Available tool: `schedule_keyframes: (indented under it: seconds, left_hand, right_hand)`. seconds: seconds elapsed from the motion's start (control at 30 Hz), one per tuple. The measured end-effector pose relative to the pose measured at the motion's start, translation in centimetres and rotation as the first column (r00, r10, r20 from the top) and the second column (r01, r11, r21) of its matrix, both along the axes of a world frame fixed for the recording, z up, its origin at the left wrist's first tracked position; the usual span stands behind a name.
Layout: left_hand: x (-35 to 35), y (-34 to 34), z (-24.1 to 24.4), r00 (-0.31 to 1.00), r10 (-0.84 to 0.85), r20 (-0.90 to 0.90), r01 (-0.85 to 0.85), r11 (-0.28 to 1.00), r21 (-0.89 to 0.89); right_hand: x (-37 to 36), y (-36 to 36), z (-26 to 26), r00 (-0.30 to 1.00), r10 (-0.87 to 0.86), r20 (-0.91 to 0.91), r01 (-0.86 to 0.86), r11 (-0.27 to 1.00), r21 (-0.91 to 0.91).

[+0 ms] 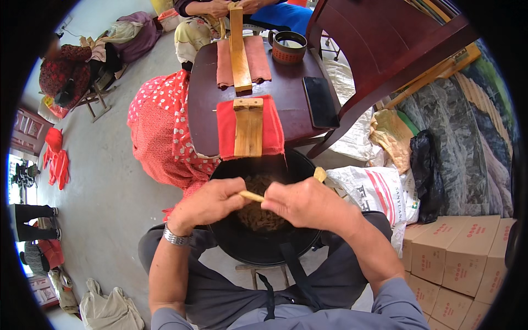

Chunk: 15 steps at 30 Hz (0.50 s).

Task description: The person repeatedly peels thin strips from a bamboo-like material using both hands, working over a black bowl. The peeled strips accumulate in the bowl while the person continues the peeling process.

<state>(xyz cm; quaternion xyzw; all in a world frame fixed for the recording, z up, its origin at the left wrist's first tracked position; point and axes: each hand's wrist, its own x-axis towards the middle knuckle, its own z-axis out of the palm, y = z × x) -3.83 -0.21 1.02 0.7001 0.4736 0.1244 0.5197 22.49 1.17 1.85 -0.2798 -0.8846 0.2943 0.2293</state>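
My left hand (pixel 212 202), with a metal watch on its wrist, pinches one end of a pale yellow root-like stick (pixel 251 196). My right hand (pixel 307 203) is closed around the same piece or one beside it; a knobbly yellowish end (pixel 319 174) sticks out past its knuckles. Both hands are above a black tub (pixel 264 251) between my knees. Brown flat scraps (pixel 262 220) cover the tub's bottom. Just beyond, a short wooden block (pixel 248 132) rests on a folded red cloth (pixel 272 123) at the chair seat's near edge. The fingers hide part of the stick.
The dark red chair (pixel 206 123) also bears a long wooden bar (pixel 238 53), a mug (pixel 289 47) and a phone (pixel 320 102). Across it, another person's hands (pixel 231 7) work. Red patterned cloth (pixel 161 128) hangs at left. Sacks (pixel 371 189) and cardboard boxes (pixel 441 251) stand at right.
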Motion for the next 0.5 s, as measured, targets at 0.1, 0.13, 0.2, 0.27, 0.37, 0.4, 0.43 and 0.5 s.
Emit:
schedule_keyframes:
  seconds: [0.1, 0.13, 0.2, 0.27, 0.37, 0.4, 0.43, 0.5]
  left_hand:
    - [-0.7, 0.8, 0.1, 0.97, 0.184, 0.156, -0.17, 0.98, -0.102]
    - [-0.7, 1.3, 0.2, 0.963, 0.201, 0.18, -0.189, 0.978, -0.083]
    - [-0.4, 2.3, 0.0, 0.934, 0.272, 0.232, -0.273, 0.962, -0.028]
    - [-0.4, 3.5, -0.4, 0.889, 0.346, 0.3, -0.371, 0.928, 0.027]
    - [0.6, 5.3, -0.2, 0.849, 0.459, 0.261, -0.494, 0.865, 0.087]
    - [0.6, 5.9, -0.9, 0.845, 0.468, 0.257, -0.512, 0.848, 0.14]
    - [0.4, 6.5, -2.2, 0.838, 0.483, 0.251, -0.533, 0.824, 0.194]
    - [0.4, 7.1, -3.6, 0.835, 0.508, 0.211, -0.55, 0.78, 0.3]
  right_hand:
    - [-0.3, 2.3, 0.1, 0.994, -0.101, -0.03, 0.101, 0.994, 0.028]
    - [-0.4, 3.1, -0.4, 0.99, -0.126, -0.069, 0.132, 0.987, 0.094]
    - [-0.9, 4.8, -1.7, 0.978, -0.142, -0.152, 0.176, 0.955, 0.239]
    - [-1.2, 6.2, -2.0, 0.971, -0.21, -0.118, 0.236, 0.929, 0.286]
    - [-1.4, 7.7, -2.9, 0.948, -0.308, -0.081, 0.317, 0.89, 0.328]
    - [-1.5, 8.0, -3.2, 0.941, -0.328, -0.086, 0.337, 0.879, 0.337]
    - [-1.8, 8.4, -3.5, 0.935, -0.342, -0.094, 0.353, 0.869, 0.346]
    - [-2.3, 9.0, -4.6, 0.931, -0.355, -0.081, 0.361, 0.865, 0.349]
